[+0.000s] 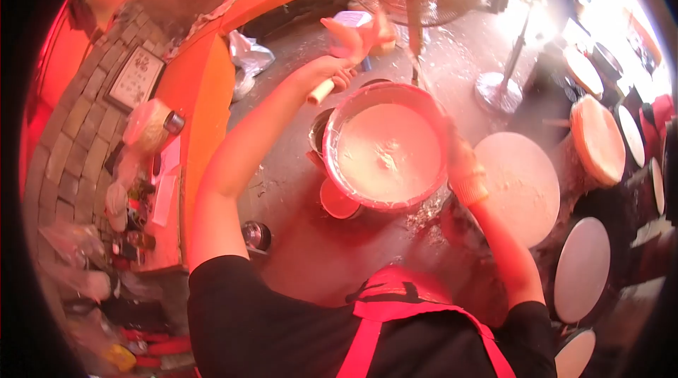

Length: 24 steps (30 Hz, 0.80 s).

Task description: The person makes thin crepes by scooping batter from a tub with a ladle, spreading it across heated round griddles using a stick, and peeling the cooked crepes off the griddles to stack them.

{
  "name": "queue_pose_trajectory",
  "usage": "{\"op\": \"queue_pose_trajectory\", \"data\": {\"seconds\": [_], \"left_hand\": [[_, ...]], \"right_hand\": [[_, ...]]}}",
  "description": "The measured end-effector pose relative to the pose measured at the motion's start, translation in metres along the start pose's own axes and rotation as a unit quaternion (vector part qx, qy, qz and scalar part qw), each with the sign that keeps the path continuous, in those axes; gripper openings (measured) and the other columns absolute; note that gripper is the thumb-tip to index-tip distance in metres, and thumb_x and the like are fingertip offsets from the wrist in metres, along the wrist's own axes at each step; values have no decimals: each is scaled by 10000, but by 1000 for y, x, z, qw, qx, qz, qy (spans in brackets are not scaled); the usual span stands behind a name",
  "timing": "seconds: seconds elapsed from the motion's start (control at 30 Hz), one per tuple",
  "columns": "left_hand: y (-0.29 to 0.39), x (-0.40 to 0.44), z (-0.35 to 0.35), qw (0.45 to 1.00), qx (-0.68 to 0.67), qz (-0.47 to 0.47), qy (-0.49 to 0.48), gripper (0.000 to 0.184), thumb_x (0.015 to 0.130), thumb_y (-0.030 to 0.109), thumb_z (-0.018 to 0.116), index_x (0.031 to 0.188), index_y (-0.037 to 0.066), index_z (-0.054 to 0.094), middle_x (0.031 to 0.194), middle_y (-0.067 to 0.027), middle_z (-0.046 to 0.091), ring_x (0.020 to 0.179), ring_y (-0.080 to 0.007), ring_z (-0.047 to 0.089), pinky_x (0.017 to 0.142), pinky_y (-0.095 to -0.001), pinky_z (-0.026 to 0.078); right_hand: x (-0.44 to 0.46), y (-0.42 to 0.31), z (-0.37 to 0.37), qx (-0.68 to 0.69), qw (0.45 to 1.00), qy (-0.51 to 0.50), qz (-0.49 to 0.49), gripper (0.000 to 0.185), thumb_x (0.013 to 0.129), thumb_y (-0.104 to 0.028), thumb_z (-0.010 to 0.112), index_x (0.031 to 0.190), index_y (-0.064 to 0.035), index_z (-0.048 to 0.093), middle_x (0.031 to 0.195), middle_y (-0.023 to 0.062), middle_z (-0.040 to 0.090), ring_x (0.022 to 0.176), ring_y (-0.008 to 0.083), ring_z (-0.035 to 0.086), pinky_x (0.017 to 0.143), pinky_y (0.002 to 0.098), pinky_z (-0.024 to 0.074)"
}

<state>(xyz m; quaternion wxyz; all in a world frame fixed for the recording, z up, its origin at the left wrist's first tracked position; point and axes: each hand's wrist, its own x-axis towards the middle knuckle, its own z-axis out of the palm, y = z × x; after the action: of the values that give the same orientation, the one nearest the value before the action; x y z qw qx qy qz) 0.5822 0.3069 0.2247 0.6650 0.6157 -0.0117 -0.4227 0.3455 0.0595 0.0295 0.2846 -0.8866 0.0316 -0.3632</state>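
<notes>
One round tub (388, 204): five o'clock from left hand (330, 73), grip round pale handle (321, 91); right hand (462, 159) nearer, tub's three o'clock, grip indistinct.

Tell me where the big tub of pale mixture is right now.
In the head view, the tub is just right of centre, between the left hand and the right hand, with the large pale disc to its right.
</notes>
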Motion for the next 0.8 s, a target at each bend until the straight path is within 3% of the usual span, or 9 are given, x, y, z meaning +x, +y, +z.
{"op": "queue_pose_trajectory", "data": {"seconds": [0.07, 0.2, 0.23, 0.33, 0.4, 0.5, 0.67, 0.73, 0.8], "left_hand": [[-17, 35, -19, 981, -141, -128, -42, 242, 983, 182, 535, 1074, -14, 426, 659, 23, 396, 468, -23, 383, 379, -153, 345], [-58, 43, 9, 880, -294, -345, -143, 220, 1018, 189, 451, 1045, -22, 394, 673, -2, 427, 475, -60, 436, 369, -176, 386], [-68, 42, 27, 870, -283, -370, -159, 239, 1027, 210, 428, 1048, -25, 392, 670, -8, 423, 466, -70, 434, 364, -186, 384], [-84, 21, 107, 843, -243, -433, -206, 297, 1050, 259, 365, 1059, -36, 399, 658, -18, 412, 446, -93, 429, 350, -213, 380], [-89, 8, 173, 826, -196, -472, -239, 307, 1052, 254, 360, 1094, -47, 404, 656, -21, 407, 445, -95, 431, 350, -224, 383], [-97, -3, 289, 811, -70, -479, -327, 306, 1045, 225, 369, 1142, -63, 403, 666, -15, 416, 432, -70, 415, 321, -205, 371], [-113, -25, 505, 786, 231, -311, -482, 305, 997, 186, 497, 1171, -63, 472, 713, 2, 485, 455, -27, 427, 339, -155, 358], [-135, -68, 596, 755, 496, 43, -427, 303, 955, 221, 585, 1100, -44, 564, 759, 2, 538, 490, -19, 445, 399, -160, 359], [-164, -86, 667, 666, 552, 203, -458, 260, 882, 214, 642, 989, -21, 613, 725, -7, 566, 515, -48, 496, 435, -186, 371]], "right_hand": [[-4, -14, 1, -36, 982, -142, 122, 611, 921, -44, 476, 1498, -166, 317, 1060, 211, 637, 847, 382, 633, 750, 495, 496], [-96, 2, -38, 67, 993, -7, 97, 589, 933, -20, 472, 1493, -96, 305, 1351, 213, 516, 1093, 386, 589, 887, 436, 487], [-118, 1, -60, 39, 985, -31, 168, 587, 931, 3, 479, 1487, -68, 307, 1445, 204, 425, 1215, 373, 527, 958, 395, 458], [-206, 5, -121, 91, 942, 21, 322, 555, 948, -15, 478, 1479, -71, 327, 1401, 212, 477, 1238, 387, 508, 956, 405, 464], [-264, 1, -167, 102, 919, 85, 371, 518, 962, -51, 493, 1463, -73, 361, 1125, 150, 644, 709, 214, 637, 676, 323, 514], [-327, -14, -246, 133, 891, 200, 385, 436, 997, -127, 457, 1426, -63, 414, 724, 56, 581, 538, 101, 480, 509, 256, 415], [-367, -13, -399, 38, 921, 234, 310, 398, 1019, -285, 445, 1277, 9, 522, 610, 32, 531, 467, 88, 461, 447, 255, 359], [-367, 4, -467, -74, 932, 218, 281, 345, 1002, -200, 454, 1259, 13, 540, 640, 65, 562, 498, 146, 517, 498, 284, 410], [-358, 16, -527, -133, 927, 219, 275, 433, 954, -90, 489, 1385, -53, 477, 743, 147, 606, 697, 253, 622, 709, 346, 496]]}}
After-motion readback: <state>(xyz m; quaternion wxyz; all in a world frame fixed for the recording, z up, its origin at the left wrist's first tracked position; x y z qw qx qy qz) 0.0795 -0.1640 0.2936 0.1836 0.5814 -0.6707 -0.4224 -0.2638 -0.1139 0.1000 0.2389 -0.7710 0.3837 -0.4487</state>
